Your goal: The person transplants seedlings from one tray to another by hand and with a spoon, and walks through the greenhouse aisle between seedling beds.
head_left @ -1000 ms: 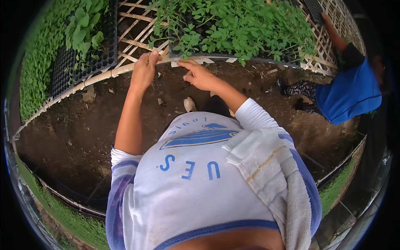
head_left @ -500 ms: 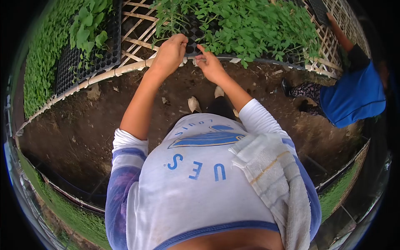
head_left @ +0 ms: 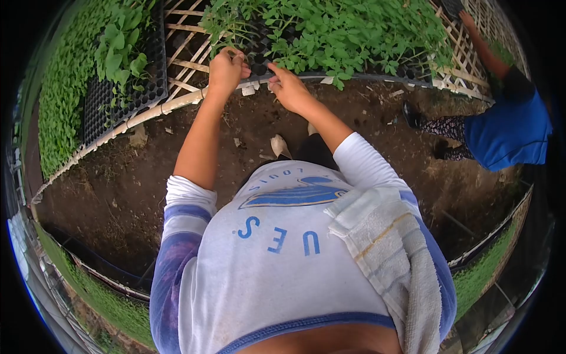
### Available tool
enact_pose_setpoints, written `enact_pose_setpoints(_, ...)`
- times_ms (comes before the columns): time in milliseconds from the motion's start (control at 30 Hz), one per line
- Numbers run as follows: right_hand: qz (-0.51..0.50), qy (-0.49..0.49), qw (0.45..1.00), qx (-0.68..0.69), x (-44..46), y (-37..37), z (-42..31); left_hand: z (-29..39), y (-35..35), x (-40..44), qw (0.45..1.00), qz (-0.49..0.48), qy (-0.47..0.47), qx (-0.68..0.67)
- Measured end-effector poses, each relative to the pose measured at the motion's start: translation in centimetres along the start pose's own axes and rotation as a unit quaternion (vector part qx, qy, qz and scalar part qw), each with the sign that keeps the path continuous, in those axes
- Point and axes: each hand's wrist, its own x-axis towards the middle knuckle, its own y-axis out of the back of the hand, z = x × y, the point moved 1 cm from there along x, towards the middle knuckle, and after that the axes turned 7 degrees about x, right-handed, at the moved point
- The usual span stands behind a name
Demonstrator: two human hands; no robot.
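My left hand (head_left: 226, 75) is closed in a pinch at the near edge of a black seedling tray (head_left: 259, 68), beside thin-leaved seedlings (head_left: 227, 26). Whatever lies between its fingers is too small to make out. Just to the right, my right hand (head_left: 290, 90) has its index finger stretched toward the tray's cells and the other fingers loosely bent. Nothing shows in that hand. Bushy green seedlings (head_left: 354, 38) fill the tray to the right and hang over its front edge.
A bamboo lattice bench (head_left: 183, 56) carries the trays. Another black tray (head_left: 127, 94) with broad-leaved seedlings (head_left: 121, 53) lies to the left. At right stands a person in a blue top (head_left: 510, 133), one arm reaching over the bench. Bare soil (head_left: 177, 147) lies below.
The view has shifted slightly, moving the bench leftward. My left hand has drawn a little left and its fingers have turned. My right hand still points at the tray edge.
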Motion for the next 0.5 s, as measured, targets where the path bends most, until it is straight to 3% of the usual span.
enact_pose_setpoints(133,0.022,-0.036,0.998,0.049,0.4,-0.1,0.1,-1.4,1.6,0.1,0.988,-0.007,0.036,-0.149)
enact_pose_setpoints(300,0.081,-0.038,0.990,0.106,1.7,-1.1,1.2,0.6,2.7,-0.7,0.984,-0.006,0.018,-0.179)
enact_pose_setpoints(367,0.095,-0.037,0.986,0.131,1.8,-1.3,1.4,1.9,2.4,-0.5,0.995,0.071,-0.065,-0.023)
enact_pose_setpoints(400,0.091,-0.028,0.991,0.096,1.2,-1.0,0.4,2.0,1.9,-0.1,0.995,0.073,-0.064,-0.023)
enact_pose_setpoints(467,0.087,-0.019,0.994,0.061,0.7,-0.7,-0.6,2.7,0.6,0.6,0.930,0.098,-0.233,0.267)
enact_pose_setpoints(500,0.084,-0.028,0.994,0.060,0.7,-0.8,-0.8,3.2,-0.1,0.5,0.906,0.101,-0.248,0.327)
